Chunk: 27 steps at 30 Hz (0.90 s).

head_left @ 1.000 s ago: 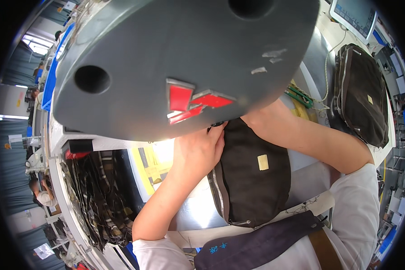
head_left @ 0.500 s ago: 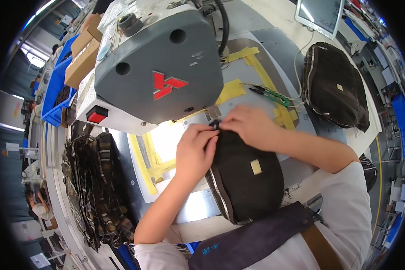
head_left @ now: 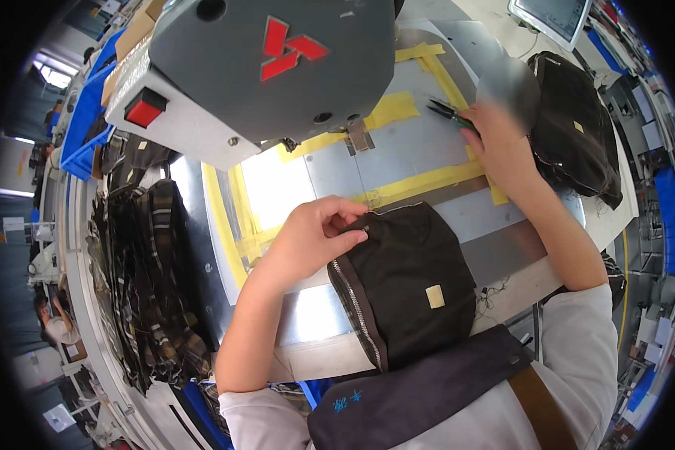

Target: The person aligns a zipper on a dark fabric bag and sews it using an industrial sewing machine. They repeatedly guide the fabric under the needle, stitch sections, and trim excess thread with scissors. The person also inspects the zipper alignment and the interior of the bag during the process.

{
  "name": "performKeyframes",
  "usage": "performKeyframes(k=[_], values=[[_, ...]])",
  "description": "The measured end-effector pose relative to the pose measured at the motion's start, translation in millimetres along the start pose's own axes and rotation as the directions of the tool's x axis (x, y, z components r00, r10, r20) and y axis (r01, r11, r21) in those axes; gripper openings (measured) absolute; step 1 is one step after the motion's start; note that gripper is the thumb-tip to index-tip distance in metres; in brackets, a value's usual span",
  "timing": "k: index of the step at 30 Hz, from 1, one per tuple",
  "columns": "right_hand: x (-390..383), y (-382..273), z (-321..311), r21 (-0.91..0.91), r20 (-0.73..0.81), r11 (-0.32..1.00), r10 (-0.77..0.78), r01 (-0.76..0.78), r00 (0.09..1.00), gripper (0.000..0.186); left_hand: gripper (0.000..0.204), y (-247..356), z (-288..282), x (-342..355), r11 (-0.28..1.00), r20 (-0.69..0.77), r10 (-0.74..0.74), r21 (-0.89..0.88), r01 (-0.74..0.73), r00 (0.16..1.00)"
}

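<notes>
A dark brown fabric pouch (head_left: 409,274) lies at the near edge of the machine bed, with a metal zipper (head_left: 356,311) along its left side and a small cream label (head_left: 435,296) on its face. My left hand (head_left: 316,236) pinches the pouch's upper left corner between thumb and fingers. Over to the right, my right hand (head_left: 499,139) is closed on a pair of thread snips (head_left: 446,112) with dark pointed blades; the palm hides their handles. The sewing machine head (head_left: 277,75) hangs beyond the pouch, its metal presser foot (head_left: 358,139) apart from the fabric.
Yellow tape (head_left: 427,178) frames the metal bed plate (head_left: 330,180). Another dark pouch (head_left: 574,124) rests at the right, below a tablet screen (head_left: 551,19). Stacked plaid and dark fabric pieces (head_left: 154,277) sit at the left, near a blue bin (head_left: 86,142). Loose threads (head_left: 491,296) lie beside the near pouch.
My right hand has left the pouch's corner, moved right and taken hold of the snips. The pouch, still in my left hand, has come nearer, away from the presser foot.
</notes>
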State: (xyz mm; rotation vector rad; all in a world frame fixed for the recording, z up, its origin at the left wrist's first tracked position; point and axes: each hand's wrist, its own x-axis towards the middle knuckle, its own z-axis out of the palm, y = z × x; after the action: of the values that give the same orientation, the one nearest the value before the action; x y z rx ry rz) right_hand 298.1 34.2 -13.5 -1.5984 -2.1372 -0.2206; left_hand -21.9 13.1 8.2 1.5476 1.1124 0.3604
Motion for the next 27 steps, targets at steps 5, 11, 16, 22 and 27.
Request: performKeyframes(k=[5, 11, 16, 22, 27], values=[[-1, 1, -1, -0.151, 0.021, 0.986, -0.063, 0.066, 0.998, 0.029, 0.028, -11, -1, 4, 0.994, -0.004, 0.104, -0.032, -0.104, 0.995], [-1, -20, -30, -0.165, -0.029, 0.981, -0.107, 0.101, 0.994, 0.029, 0.027, -11, -3, 4, 0.99, 0.019, 0.048, -0.13, -0.046, 0.999], [-3, -41, -35, 0.092, 0.146, 0.996, -0.023, 0.009, 0.989, 0.029, 0.029, -11, -2, 4, 0.985, 0.019, 0.08, -0.153, -0.076, 0.997], [20, -56, -21, 0.02, 0.019, 0.914, -0.405, 0.405, 0.914, 0.029, 0.026, -13, 1, 6, 0.984, -0.008, 0.096, -0.149, -0.096, 0.995], [43, -72, -15, 0.019, 0.168, 0.825, -0.56, 0.565, 0.812, 0.026, 0.024, -16, 8, 6, 0.977, -0.055, 0.101, -0.183, -0.11, 0.993]])
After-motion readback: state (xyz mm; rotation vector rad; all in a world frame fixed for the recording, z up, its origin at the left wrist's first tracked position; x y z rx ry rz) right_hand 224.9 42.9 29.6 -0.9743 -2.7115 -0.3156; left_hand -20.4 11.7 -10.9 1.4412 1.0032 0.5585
